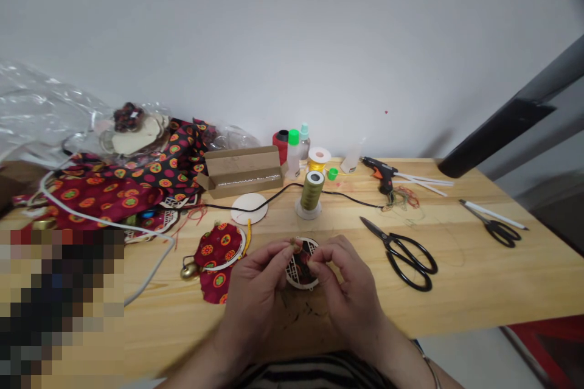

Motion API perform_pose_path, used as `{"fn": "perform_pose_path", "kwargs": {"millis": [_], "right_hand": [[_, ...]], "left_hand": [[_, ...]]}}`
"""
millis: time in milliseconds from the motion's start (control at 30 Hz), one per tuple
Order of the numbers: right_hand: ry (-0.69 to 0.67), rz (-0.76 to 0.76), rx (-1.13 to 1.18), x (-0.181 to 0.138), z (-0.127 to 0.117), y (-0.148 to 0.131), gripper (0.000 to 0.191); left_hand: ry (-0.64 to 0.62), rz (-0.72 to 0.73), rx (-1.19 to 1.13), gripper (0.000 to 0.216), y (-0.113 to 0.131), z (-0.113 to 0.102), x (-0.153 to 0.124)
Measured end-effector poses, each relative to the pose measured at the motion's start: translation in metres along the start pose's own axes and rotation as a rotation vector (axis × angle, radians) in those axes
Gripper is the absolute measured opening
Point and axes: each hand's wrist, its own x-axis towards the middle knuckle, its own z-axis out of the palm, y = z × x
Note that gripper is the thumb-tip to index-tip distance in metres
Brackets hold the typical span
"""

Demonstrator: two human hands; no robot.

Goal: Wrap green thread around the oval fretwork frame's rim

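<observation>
A: What are the fingers doing?

B: Those of the left hand (255,279) are closing in a pinch, thumb against forefinger, gripping the upper-left edge of a round framed piece (303,268). Those of the right hand (347,282) are curling in, thumb and forefinger nearly meeting over its right edge; whether they're holding anything, I can't tell.

A: So where is the piece sitting?

B: Between the two hands, near the table's front edge, its dark patterned cloth showing inside a pale lattice rim.

A: And just around it?

B: An olive thread spool (312,191) is standing beyond it. To the left, red patterned cloth (219,246) is lying beside a brass bell (189,269); to the right, large black scissors (389,239) are resting, blades closed.

A: Farther out?

B: An open cardboard box (249,184) is sitting behind, left of the spool, and a glue gun (385,176) is lying back right.
</observation>
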Motion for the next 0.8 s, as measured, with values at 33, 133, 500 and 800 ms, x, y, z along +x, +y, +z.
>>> {"fn": "perform_pose_path", "kwargs": {"millis": [33,133,500,800], "right_hand": [[0.008,0.006,0.016,0.0,-0.001,0.0,0.015],[0.033,0.055,0.074,0.0,-0.005,0.001,0.012],[0.087,0.172,0.113,-0.002,-0.013,0.011,0.011],[0.178,0.32,0.058,0.001,-0.034,0.026,0.016]], "left_hand": [[-0.002,-0.001,-0.002,0.02,0.0,0.0,0.0],[0.004,0.003,-0.001,0.021,-0.001,0.0,0.001],[-0.006,-0.01,-0.027,0.02,-0.004,-0.001,0.001],[0.011,0.004,-0.033,0.021,-0.002,0.001,0.002]]}}
